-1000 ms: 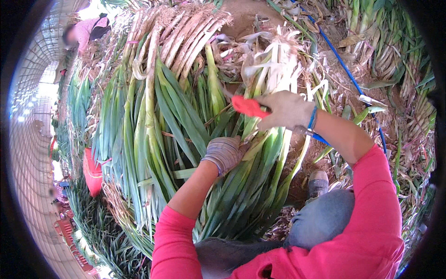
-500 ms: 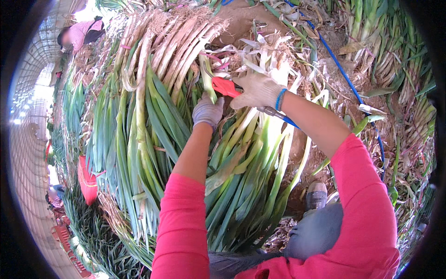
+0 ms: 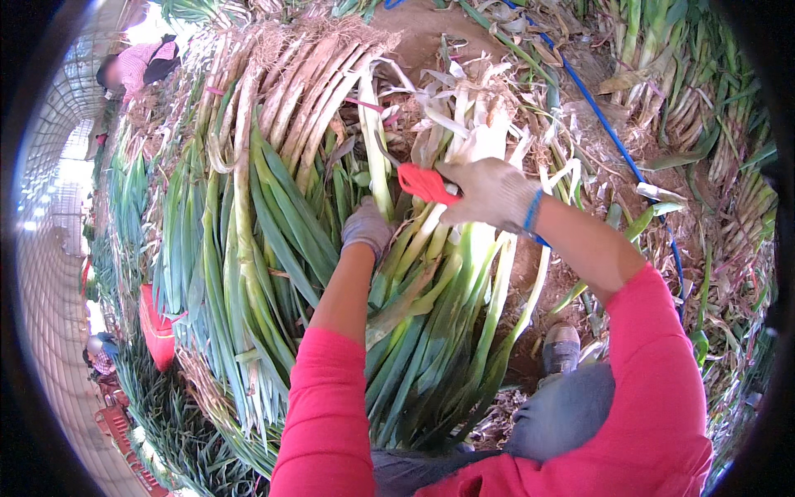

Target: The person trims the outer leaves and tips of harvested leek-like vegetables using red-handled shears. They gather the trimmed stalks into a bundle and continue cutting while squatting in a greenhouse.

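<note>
My left hand (image 3: 368, 229), in a pale glove, is closed around a long green onion (image 3: 375, 157) whose white stem points away from me. In my gloved right hand (image 3: 490, 192) is a red air blow gun (image 3: 425, 184) with a thin curved metal nozzle beside that stem. A bit of blue hose shows by my right wrist. Left of my hands lies a thick heap of unpeeled green onions (image 3: 319, 103), roots at the far end. Under and beside my right hand, paler peeled green onions (image 3: 489, 248) lie with their leaves toward me.
A blue hose (image 3: 609, 124) runs over the soil on the right. More green onions (image 3: 662, 66) lie at the far right. A red bag (image 3: 157, 327) stands on the left, with red crates (image 3: 124, 431) nearer. Another person (image 3: 137, 66) is at the far left. My shoe (image 3: 561, 348) is below.
Both hands have drawn back toward me, the right one also rightward with the blow gun. More white stem shows on the held green onion, and a pale strip of peel now stretches beyond it.
</note>
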Demonstrator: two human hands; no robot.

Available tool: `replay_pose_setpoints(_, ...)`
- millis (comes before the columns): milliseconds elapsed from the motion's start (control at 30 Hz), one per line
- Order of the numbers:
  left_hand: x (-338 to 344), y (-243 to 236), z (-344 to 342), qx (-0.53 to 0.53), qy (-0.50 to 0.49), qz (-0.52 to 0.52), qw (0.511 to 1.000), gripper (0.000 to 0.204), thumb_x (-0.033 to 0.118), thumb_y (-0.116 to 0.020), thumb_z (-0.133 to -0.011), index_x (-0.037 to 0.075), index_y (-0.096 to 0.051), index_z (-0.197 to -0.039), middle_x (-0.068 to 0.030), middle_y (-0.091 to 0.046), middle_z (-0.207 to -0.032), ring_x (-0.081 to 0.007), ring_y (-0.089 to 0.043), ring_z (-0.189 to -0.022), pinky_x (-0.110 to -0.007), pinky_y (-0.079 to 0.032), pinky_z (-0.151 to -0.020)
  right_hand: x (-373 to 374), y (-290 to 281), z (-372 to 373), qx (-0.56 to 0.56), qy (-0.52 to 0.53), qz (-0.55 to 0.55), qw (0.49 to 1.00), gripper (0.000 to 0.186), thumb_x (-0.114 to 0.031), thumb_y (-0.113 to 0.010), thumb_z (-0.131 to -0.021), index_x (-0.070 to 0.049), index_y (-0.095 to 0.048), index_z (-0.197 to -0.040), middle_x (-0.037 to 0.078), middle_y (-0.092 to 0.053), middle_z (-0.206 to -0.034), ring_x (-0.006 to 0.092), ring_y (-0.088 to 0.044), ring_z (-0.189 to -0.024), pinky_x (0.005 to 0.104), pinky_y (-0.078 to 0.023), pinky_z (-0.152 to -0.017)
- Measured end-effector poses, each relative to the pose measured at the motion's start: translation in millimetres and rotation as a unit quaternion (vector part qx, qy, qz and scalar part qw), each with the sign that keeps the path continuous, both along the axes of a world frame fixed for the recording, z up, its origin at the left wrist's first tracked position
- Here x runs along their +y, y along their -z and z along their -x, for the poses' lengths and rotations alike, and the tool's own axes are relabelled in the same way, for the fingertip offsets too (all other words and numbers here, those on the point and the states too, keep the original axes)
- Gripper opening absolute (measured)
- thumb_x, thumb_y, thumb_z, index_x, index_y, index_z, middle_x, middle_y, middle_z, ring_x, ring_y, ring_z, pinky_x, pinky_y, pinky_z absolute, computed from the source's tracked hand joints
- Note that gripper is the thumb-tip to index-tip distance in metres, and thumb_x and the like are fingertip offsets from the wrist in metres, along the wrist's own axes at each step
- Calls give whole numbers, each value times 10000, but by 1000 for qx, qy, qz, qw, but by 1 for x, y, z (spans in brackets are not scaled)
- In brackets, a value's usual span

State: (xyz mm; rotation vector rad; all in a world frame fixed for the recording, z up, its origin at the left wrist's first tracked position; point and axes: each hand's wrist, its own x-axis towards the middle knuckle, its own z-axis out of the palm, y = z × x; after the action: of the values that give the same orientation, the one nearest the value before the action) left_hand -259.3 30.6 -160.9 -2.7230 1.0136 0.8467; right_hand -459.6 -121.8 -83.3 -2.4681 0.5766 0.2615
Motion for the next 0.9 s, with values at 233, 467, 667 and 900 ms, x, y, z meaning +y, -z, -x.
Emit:
replay_pose_setpoints(233,33,-4,30,14,48,-74,996,575,281,-692,-846,2,-451,-1287,-287,-596,-1262,-414,-605,-1168,-466,-492,-981,3,-6,14,0,15,-13,1000,715,-475,-686,-734,-51,-550,-1293,248,-692,-939,383,-688,-911,449,-547,-841)
replay_pose_setpoints(467,57,0,34,57,47,-58,996,466,227,-595,-894,-13,-475,-1275,-295,-603,-1254,-419,-592,-1182,-462,-473,-1002,-30,24,-47,-50,31,20,998,761,-472,-687,-675,-18,-570,-1274,281,-675,-1028,397,-673,-965,444,-530,-884)
replay_pose_setpoints(667,63,16,32,86,60,-64,992,437,192,-564,-912,-21,-479,-1284,-311,-592,-1260,-421,-583,-1194,-463,-461,-1017,-40,19,-56,-77,79,17,994,699,-460,-685,-676,-15,-601,-1208,276,-669,-1064,399,-658,-1005,451,-516,-913)
replay_pose_setpoints(900,71,19,29,69,60,-54,994,419,180,-567,-914,-14,-503,-1280,-285,-604,-1256,-421,-588,-1182,-456,-463,-1014,-12,13,-24,-38,2,53,998,744,-465,-687,-717,-25,-511,-1290,260,-678,-963,394,-682,-917,460,-549,-829)
